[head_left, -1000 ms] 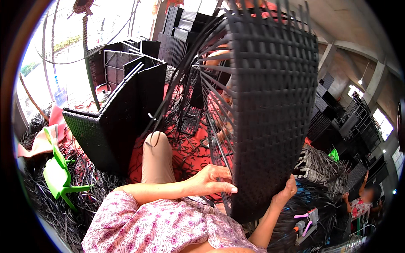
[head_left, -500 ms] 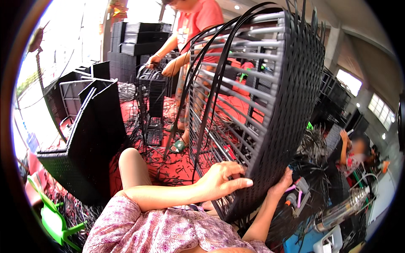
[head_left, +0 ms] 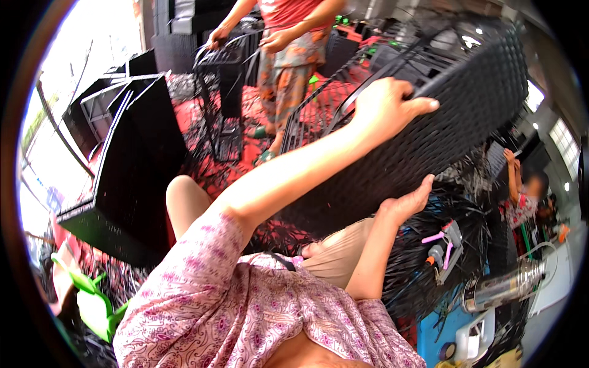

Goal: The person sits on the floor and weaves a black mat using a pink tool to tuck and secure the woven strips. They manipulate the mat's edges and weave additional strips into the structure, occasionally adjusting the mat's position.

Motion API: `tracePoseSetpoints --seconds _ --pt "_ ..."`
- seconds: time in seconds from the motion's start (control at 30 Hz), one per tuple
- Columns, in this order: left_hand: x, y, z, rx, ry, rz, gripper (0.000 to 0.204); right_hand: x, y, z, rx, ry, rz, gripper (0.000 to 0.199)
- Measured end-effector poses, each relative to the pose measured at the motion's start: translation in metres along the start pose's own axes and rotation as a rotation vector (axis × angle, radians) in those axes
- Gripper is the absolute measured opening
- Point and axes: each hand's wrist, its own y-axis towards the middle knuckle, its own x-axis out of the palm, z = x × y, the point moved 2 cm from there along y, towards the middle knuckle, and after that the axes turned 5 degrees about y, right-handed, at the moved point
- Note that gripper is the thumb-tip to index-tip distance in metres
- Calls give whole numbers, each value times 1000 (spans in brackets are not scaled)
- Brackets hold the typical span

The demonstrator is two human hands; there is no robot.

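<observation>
A large black woven wicker frame [head_left: 423, 144] is tilted across in front of me. Its side of interlaced strips faces me, and a grid of bars shows beyond. My left hand [head_left: 386, 113] curls its fingers over the upper edge, thumb stretched along the woven side. Below it my right hand [head_left: 408, 202] lies against the lower part of the weave, palm up and fingers stretched out flat. Loose black strips [head_left: 353, 101] hang at the frame's far side.
Another person [head_left: 294, 37] in a red shirt handles a small black woven frame [head_left: 224, 104]. Black woven panels [head_left: 132, 172] stand at left, above a green chair [head_left: 92, 303]. Cut strips litter the red floor. At right are a pink-handled tool [head_left: 451, 245] and clear cylinder [head_left: 503, 288].
The woven frame has swung from nearly upright to a slant toward the upper right. My left hand has risen with its edge; my right hand has moved up beneath it.
</observation>
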Motion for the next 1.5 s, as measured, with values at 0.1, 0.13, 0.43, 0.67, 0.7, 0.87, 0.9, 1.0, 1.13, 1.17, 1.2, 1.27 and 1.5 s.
tracePoseSetpoints --seconds 0.1,0.13,0.43,0.67,0.7,0.87,0.9,1.0,1.13,1.17,1.2,1.27,1.5 --pt "9 38 -26 7 156 -123 67 18 -32 29 143 9 -8 65" --pt "10 47 -36 -44 208 -221 72 23 -48 35 203 21 -20 68" --pt "31 46 -148 -81 408 -391 70 39 -117 100 685 32 36 72" --pt "-14 37 -222 -91 549 -559 69 50 -193 164 827 148 -227 63" --pt "-19 33 -230 -94 568 -589 69 46 -205 177 848 169 -267 61" --pt "-22 -4 -292 -14 546 -710 66 41 -249 193 1165 80 -199 55" --pt "-22 -13 -304 -37 540 -756 67 39 -257 197 1200 62 -190 55" --pt "-22 -37 -341 -25 486 -759 67 35 -275 203 1319 31 -148 54" --pt "-23 -75 -403 -137 479 -859 68 19 -308 242 1443 44 -109 58" --pt "-20 -92 -422 -153 482 -870 68 14 -316 251 1497 -6 -97 58" --pt "-23 -104 -430 -178 440 -838 68 5 -323 259 1565 -16 -68 57" --pt "-32 -126 -437 -229 360 -772 68 -7 -335 270 1579 -57 -68 54" --pt "-25 -175 -408 -163 713 -264 56 -20 -340 289 1630 -38 -150 33"
